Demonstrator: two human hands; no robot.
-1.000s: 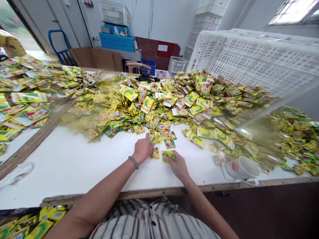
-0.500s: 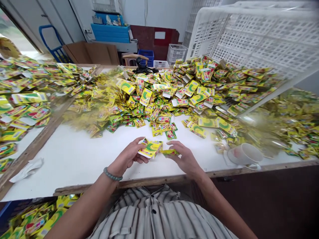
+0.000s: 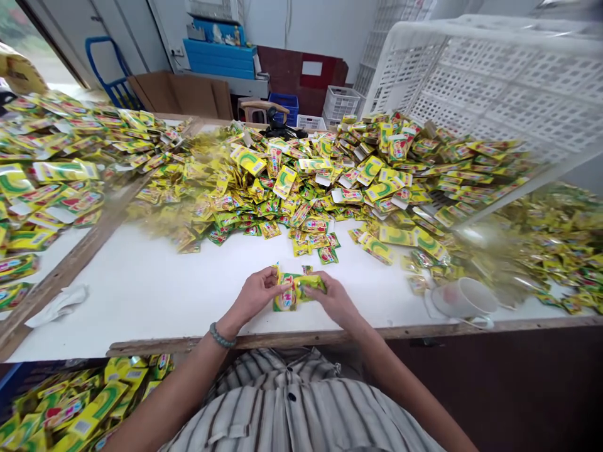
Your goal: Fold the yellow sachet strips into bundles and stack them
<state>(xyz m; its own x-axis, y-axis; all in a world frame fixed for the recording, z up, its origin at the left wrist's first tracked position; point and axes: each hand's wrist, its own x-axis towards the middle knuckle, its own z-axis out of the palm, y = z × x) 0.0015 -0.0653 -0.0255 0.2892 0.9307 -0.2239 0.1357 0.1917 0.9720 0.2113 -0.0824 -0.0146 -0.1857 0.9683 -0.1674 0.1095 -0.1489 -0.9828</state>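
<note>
In front of my body, my left hand (image 3: 254,294) is closed on a small yellow box (image 3: 284,300), thumb on its printed face. My right hand (image 3: 336,302) pinches a green-and-yellow sachet (image 3: 311,287) against the right-hand end of that box. Whether the sachet's tip is inside the box cannot be made out. Just beyond the fingers a small packet (image 3: 307,270) lies partly hidden. Farther off, several loose sachets (image 3: 327,255) lie at the near edge of a big heap of sachets and yellow boxes (image 3: 285,182).
A tipped white plastic crate (image 3: 490,75) spills boxes at the right. A mug (image 3: 464,296) stands near the table's front edge. At left are a wooden strip (image 3: 70,267), a crumpled tissue (image 3: 59,306) and more boxes (image 3: 61,182). Filled boxes or packs (image 3: 89,408) lie below the table.
My left hand has turned the box so its lettered side faces up. My right hand has brought the sachet left, up against the box. The view has shifted slightly.
</note>
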